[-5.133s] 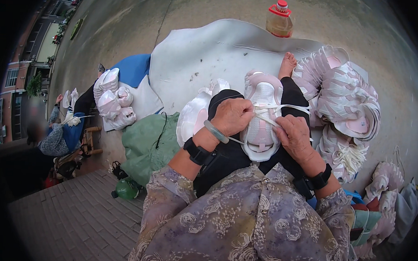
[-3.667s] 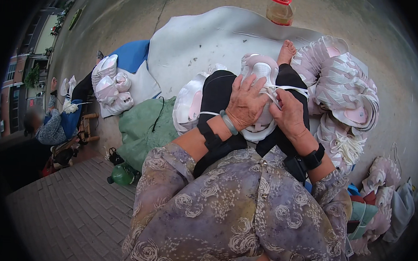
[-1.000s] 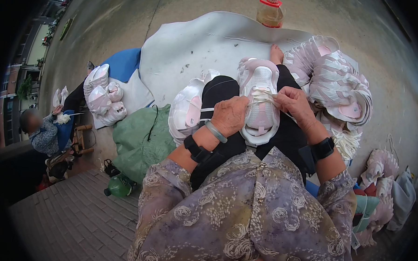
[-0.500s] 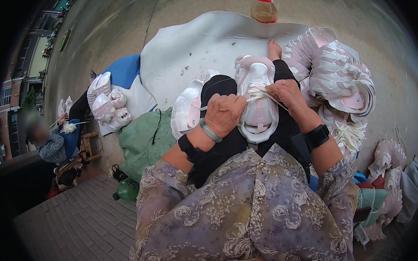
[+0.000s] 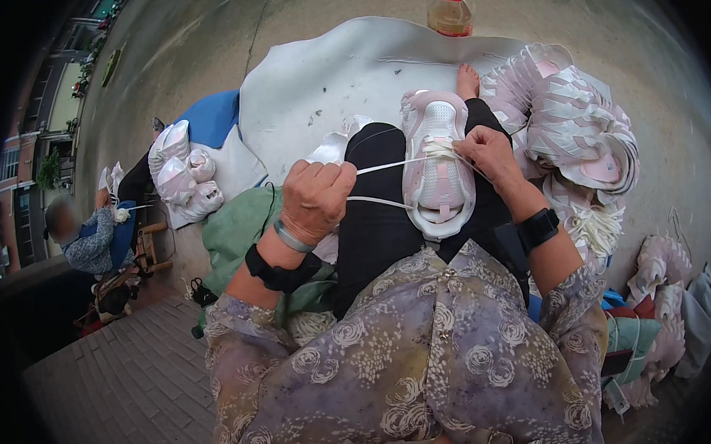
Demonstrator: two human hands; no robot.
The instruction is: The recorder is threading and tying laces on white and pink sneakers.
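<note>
Across my lap lies a pink and white sneaker upper [image 5: 438, 186], its perforated tongue facing up. A white shoelace [image 5: 383, 168] runs taut from its lacing area toward the left. My left hand [image 5: 318, 198] is closed on that lace, held out above my left thigh, and a second stretch of lace reaches from the hand back to the upper's side. At the upper's right edge, my right hand [image 5: 489, 158] has its fingers pinched on the lace beside the bunched loops in the middle. The fingertips of the left hand are partly hidden.
A big stack of nested pink and white uppers [image 5: 574, 128] stands to the right, with a bundle of white laces [image 5: 597, 229] below. A white sheet [image 5: 314, 85] covers the ground ahead; a plastic bottle [image 5: 450, 13] stands beyond. At far left sits another person [image 5: 93, 242] near more uppers [image 5: 187, 175].
My left hand has moved away from the upper to the left, drawing the lace out straight. My right hand stays near the lacing area. The other person has shifted slightly.
</note>
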